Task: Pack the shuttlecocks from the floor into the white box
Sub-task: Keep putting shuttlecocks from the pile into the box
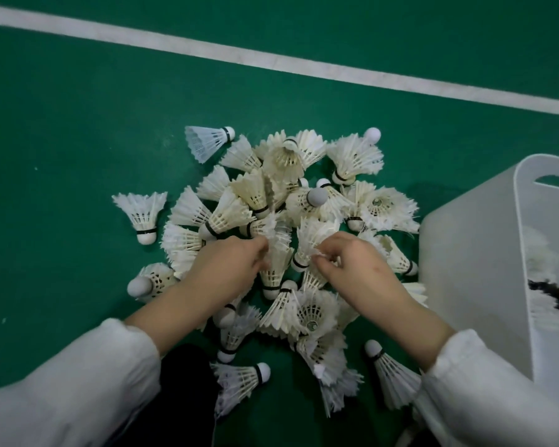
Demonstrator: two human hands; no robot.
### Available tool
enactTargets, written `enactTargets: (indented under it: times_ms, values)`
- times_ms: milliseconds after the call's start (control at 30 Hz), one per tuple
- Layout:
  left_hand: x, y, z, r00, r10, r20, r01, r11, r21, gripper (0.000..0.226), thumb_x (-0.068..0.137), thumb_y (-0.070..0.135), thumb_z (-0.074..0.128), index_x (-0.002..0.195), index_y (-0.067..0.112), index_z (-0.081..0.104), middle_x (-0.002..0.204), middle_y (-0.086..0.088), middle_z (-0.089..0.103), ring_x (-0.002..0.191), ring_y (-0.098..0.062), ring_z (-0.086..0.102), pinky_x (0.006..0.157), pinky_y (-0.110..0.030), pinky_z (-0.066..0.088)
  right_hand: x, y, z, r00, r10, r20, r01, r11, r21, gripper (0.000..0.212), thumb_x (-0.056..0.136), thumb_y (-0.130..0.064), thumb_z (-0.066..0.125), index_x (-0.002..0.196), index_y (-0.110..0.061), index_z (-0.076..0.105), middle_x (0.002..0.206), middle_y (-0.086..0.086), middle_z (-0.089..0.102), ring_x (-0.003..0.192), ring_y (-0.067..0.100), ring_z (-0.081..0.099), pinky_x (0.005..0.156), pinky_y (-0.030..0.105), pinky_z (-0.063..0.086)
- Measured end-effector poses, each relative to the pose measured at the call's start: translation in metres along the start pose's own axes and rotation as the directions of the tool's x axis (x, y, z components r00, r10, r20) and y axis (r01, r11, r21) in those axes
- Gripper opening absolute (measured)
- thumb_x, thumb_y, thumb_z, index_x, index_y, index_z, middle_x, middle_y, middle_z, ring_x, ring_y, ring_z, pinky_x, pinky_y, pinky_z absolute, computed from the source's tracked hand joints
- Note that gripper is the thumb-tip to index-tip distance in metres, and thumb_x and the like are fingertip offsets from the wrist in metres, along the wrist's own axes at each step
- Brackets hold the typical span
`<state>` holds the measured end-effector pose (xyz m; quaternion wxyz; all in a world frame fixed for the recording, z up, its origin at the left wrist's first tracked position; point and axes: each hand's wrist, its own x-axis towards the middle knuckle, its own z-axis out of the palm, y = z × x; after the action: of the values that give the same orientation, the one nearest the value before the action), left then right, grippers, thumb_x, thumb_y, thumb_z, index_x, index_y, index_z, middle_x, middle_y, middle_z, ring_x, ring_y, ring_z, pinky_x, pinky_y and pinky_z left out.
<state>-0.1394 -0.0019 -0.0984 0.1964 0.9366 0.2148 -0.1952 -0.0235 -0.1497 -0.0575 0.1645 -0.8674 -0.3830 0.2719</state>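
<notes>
A matte green sports floor (pixel 78 140) fills the whole view, crossed by one broad white line (pixel 271 64) that slants from the upper left edge down to the right edge, with a few pale specks (pixel 36 168) at the left, under dim, even light that darkens toward the corners

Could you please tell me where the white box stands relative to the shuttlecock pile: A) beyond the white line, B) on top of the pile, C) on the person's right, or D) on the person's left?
C: the white box stands at the view's right edge, beyond the right hand, with the shuttlecock pile to its left.
</notes>
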Motion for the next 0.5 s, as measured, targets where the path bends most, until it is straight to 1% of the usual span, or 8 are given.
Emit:
enactTargets:
  times_ms: [67,133,233,300,367,400,467,500]
  values:
    - [-0.008,0.002,-0.015,0.999,0.024,-0.043,-0.025,0.999,-0.033,0.02,0.093,0.039,0.044,0.103,0.025,0.055,0.087,0.001,0.067,0.075,-0.02,0.06,0.061,-0.032,0.049,-0.001,-0.004,-0.013,0.997,-0.074,-0.004,0.074,0.997,-0.028,0.024,0.093,-0.025,0.048,0.106,-0.014,0.065,0.108,-0.003,0.058,0.098,0.014,0.054,0.08,0.024,0.038]
    - [-0.022,0.009,-0.039,0.993,0.064,-0.096,-0.072,0.994,-0.083,0.02,0.092,0.04,0.044,0.1,0.029,0.059,0.085,0.005,0.067,0.073,-0.015,0.059,0.061,-0.031,0.05,-0.005,-0.012,-0.035,0.985,-0.171,0.009,0.171,0.982,-0.083,0.026,0.094,-0.026,0.047,0.111,-0.017,0.064,0.112,-0.005,0.056,0.099,0.013,0.054,0.082,0.025,0.042]
    - [-0.043,0.029,-0.084,0.972,0.15,-0.179,-0.169,0.981,-0.096,0.023,0.09,0.042,0.044,0.1,0.031,0.063,0.087,0.011,0.067,0.074,-0.01,0.059,0.065,-0.033,0.052,-0.018,-0.019,-0.08,0.95,-0.313,0.012,0.309,0.929,-0.202,0.027,0.093,-0.032,0.047,0.113,-0.024,0.063,0.116,-0.008,0.05,0.092,0.012,0.056,0.073,0.026,0.043]
    - [-0.052,0.047,-0.114,0.95,0.197,-0.241,-0.219,0.973,-0.066,0.025,0.088,0.044,0.045,0.099,0.035,0.065,0.088,0.016,0.068,0.074,-0.007,0.06,0.065,-0.029,0.052,-0.03,-0.019,-0.117,0.933,-0.36,-0.007,0.351,0.913,-0.208,0.026,0.091,-0.036,0.049,0.108,-0.024,0.066,0.111,-0.006,0.051,0.083,0.013,0.057,0.07,0.029,0.045]
    - [-0.059,0.068,-0.142,0.916,0.253,-0.313,-0.279,0.959,-0.041,0.025,0.086,0.045,0.047,0.097,0.036,0.067,0.089,0.018,0.069,0.075,-0.007,0.063,0.064,-0.031,0.053,-0.045,-0.015,-0.155,0.929,-0.367,-0.042,0.35,0.912,-0.213,0.029,0.089,-0.039,0.049,0.102,-0.022,0.069,0.103,-0.003,0.056,0.073,0.01,0.052,0.067,0.029,0.045]
    - [-0.062,0.081,-0.154,0.896,0.288,-0.34,-0.316,0.948,-0.03,0.022,0.086,0.043,0.05,0.096,0.035,0.069,0.089,0.018,0.069,0.074,-0.008,0.063,0.063,-0.034,0.054,-0.055,-0.01,-0.172,0.93,-0.36,-0.074,0.335,0.913,-0.232,0.032,0.087,-0.04,0.047,0.099,-0.021,0.069,0.1,-0.004,0.058,0.071,0.007,0.05,0.067,0.026,0.044]
    - [-0.064,0.111,-0.175,0.859,0.365,-0.359,-0.389,0.921,0.008,0.019,0.087,0.041,0.054,0.093,0.033,0.07,0.087,0.017,0.07,0.069,-0.007,0.061,0.059,-0.037,0.055,-0.081,0.001,-0.203,0.935,-0.316,-0.16,0.276,0.933,-0.23,0.032,0.088,-0.043,0.046,0.096,-0.022,0.068,0.098,-0.007,0.058,0.075,0.005,0.051,0.067,0.017,0.04]
    - [-0.064,0.127,-0.184,0.846,0.402,-0.35,-0.422,0.906,0.023,0.021,0.087,0.043,0.052,0.093,0.033,0.07,0.087,0.017,0.07,0.068,-0.006,0.059,0.059,-0.036,0.054,-0.094,0.008,-0.215,0.942,-0.273,-0.198,0.234,0.952,-0.198,0.029,0.089,-0.043,0.048,0.096,-0.023,0.068,0.098,-0.008,0.058,0.079,0.006,0.052,0.069,0.017,0.041]
